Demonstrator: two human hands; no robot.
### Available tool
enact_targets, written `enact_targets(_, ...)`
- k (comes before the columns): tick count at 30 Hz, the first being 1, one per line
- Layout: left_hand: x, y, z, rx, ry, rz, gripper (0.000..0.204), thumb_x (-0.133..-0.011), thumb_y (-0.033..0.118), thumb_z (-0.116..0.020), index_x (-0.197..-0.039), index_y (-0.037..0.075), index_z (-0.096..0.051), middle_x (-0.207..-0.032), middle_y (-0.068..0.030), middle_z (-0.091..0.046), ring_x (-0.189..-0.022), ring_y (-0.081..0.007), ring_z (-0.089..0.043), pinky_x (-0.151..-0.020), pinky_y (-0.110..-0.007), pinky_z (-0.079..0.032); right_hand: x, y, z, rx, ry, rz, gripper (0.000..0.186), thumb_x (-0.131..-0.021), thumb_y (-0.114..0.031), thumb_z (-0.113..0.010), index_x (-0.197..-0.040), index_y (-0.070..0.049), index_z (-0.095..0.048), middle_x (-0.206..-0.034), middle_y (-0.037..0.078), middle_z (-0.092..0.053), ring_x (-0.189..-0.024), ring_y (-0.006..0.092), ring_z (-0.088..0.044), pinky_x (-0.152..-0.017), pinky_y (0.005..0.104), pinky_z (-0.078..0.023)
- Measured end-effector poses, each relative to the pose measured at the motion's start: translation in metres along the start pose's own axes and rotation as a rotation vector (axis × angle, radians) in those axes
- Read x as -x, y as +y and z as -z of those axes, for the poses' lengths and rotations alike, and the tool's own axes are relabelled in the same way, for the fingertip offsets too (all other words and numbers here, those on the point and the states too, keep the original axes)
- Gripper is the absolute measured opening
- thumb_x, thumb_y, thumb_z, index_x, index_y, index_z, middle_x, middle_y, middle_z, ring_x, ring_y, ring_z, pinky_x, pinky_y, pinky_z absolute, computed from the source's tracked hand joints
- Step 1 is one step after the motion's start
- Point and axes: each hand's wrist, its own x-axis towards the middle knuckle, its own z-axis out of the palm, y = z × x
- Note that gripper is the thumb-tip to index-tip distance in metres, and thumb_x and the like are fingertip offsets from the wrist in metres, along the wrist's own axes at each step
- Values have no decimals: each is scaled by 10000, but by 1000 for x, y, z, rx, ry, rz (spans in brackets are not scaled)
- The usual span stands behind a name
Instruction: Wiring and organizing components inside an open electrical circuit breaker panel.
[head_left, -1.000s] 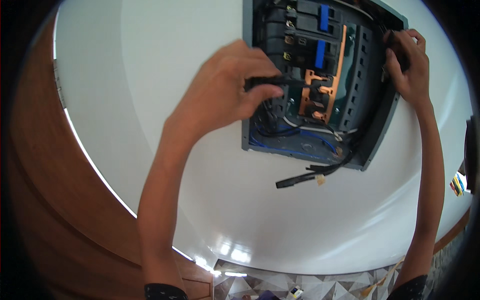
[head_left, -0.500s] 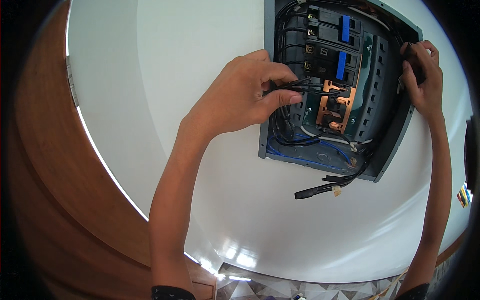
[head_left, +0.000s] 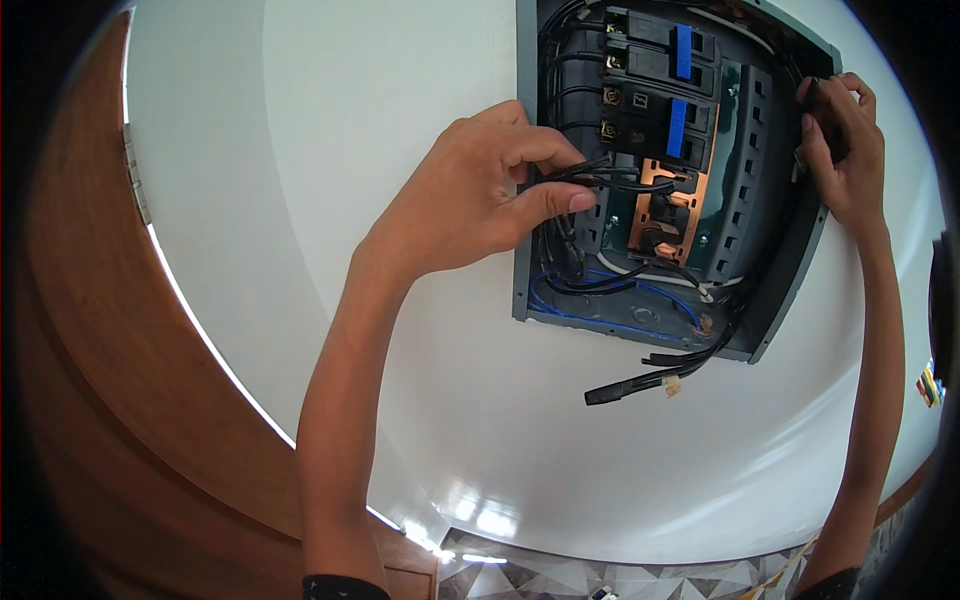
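Inside the grey breaker box (head_left: 770, 300), near its left edge, a bundle of black wires (head_left: 615, 180) is pinched between the thumb and curled fingers of the left hand (head_left: 470, 200). Just right of them sit copper bus bars (head_left: 670, 215) beneath black breakers (head_left: 650, 90) with blue tabs. At the box's right edge the right hand (head_left: 845, 155) closes around a dark object. Loose black cables (head_left: 650, 378) hang past the bottom edge over the white wall (head_left: 350, 120).

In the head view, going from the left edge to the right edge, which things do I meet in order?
Brown wooden door frame → white wall → left hand pinching black wires → copper bus bar in the grey breaker box → right hand at the box's right edge.
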Motion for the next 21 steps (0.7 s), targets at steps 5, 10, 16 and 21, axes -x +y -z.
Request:
enact_targets(5,0,-5,-3,19,20,-29,260,-809,311,-843,-911,80,-783,-765,-11,-566,-716,-140,-484,-644,-293,-414,4,1,-3,-1,11,-40,418,-937,-153,-601,-1348,-75,-580,-1073,129,-676,-854,213,-673,-860,317,-535)
enact_targets(10,0,-4,-2,-22,32,-47,269,-810,336,-838,-900,89,-783,-763,-7,-569,-716,-139,-490,-640,-290,-419,9,9,-2,47,-4,-32,407,-934,-169,-607,-1331,-79,-592,-1258,148,-592,-972,255,-675,-889,326,-561)
enact_targets(16,1,-7,-4,-26,46,-44,272,-815,357,-829,-880,97,-778,-761,-7,-573,-694,-136,-495,-627,-291,-421,6,5,-4,12,40,-10,466,-974,-205,-614,-1433,-164,-541,-1115,135,-704,-905,242,-718,-870,359,-572)
enact_targets(21,3,-7,-5,31,45,-46,287,-830,371,-816,-891,95,-768,-759,-10,-554,-690,-139,-496,-613,-296,-412,13,10,-4,19,-49,-138,414,-943,-154,-609,-1350,-81,-576,-1267,142,-582,-942,249,-681,-841,313,-577)
